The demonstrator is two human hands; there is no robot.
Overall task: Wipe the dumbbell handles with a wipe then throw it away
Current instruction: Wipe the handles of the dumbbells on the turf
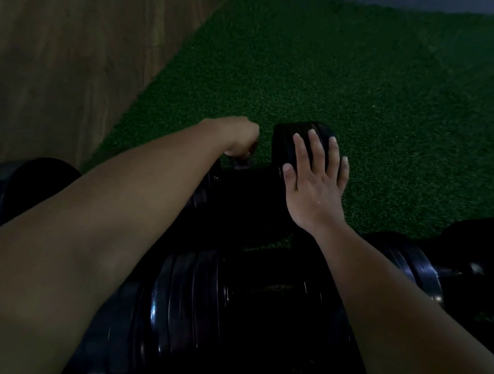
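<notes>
Green artificial turf (359, 92) lies dim under a black plate-loaded dumbbell (297, 138). Right hand (314, 184) rests flat on its right-end plates, fingers straight. Left hand (236, 140) curls above its left plates; whether that grip has a wipe, I cannot tell. It looks heavy, rigid and prone to rolling, so steady it by the plates.

The far dumbbell (282, 143), black, lies horizontally on green turf (360, 78), handle lost in shadow. The near dumbbell (188, 298), glossy stacked plates, lies parallel, just beside it.
</notes>
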